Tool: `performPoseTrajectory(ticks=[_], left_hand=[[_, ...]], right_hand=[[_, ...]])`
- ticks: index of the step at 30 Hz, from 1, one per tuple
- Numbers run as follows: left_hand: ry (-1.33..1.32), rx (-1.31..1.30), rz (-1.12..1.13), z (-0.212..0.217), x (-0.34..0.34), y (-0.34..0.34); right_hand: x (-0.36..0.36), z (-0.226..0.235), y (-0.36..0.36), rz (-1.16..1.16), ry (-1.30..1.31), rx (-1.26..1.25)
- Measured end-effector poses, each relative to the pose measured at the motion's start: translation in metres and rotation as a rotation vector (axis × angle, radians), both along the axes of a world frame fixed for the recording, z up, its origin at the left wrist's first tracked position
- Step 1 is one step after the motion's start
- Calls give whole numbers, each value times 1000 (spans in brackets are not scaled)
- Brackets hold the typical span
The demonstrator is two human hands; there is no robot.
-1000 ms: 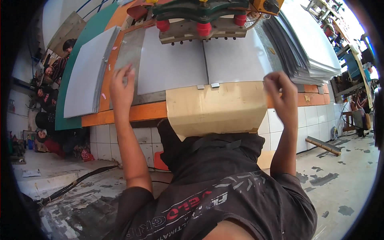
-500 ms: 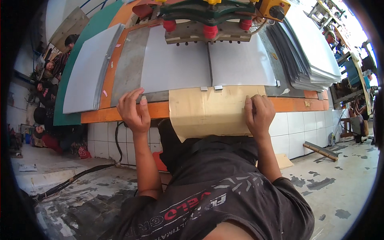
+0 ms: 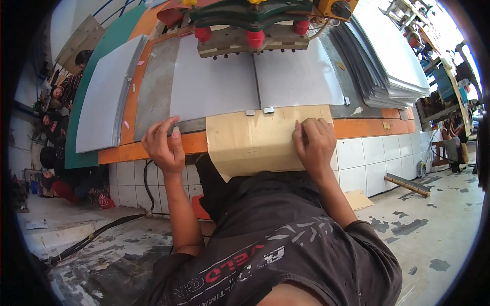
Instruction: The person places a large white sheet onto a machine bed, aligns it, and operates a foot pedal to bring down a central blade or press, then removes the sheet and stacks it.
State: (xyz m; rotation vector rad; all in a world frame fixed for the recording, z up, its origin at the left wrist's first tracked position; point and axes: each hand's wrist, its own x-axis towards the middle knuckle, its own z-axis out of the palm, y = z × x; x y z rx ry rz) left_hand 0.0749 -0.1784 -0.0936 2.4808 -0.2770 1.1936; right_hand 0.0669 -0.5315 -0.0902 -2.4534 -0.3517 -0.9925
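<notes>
"Left side?"

"My left hand (image 3: 164, 147) is sitting half-curled and holding nothing, beside the desk (image 3: 122, 153) edge. White sheets (image 3: 214, 81) are lying partly beneath the press head (image 3: 278, 36); straying fingers could be risking a crush."

"Right hand (image 3: 317, 145)?"

"It's resting loosely curled over the tan card (image 3: 250, 137); I can't tell its grip. Dragging might be skewing the card."

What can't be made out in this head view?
All in the head view:
Green press: top cut off by the upper edge.
White sheets: far edges partly hidden behind the press.
Right hand: its back hides the palm, so contact with the tan sheet is unclear.
</notes>
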Motion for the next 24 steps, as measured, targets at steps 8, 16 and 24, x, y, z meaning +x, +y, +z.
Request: performPoseTrajectory(ticks=[8,16,24], left_hand=[[41,26,7,0,2,-1],[49,37,-8,2,0,-1],[72,45,5,-1,1,0]], right_hand=[[8,-13,2,34,-153,4],[7,-19,-1,26,-179,-31],[8,-22,-2,20,-166,-41]])
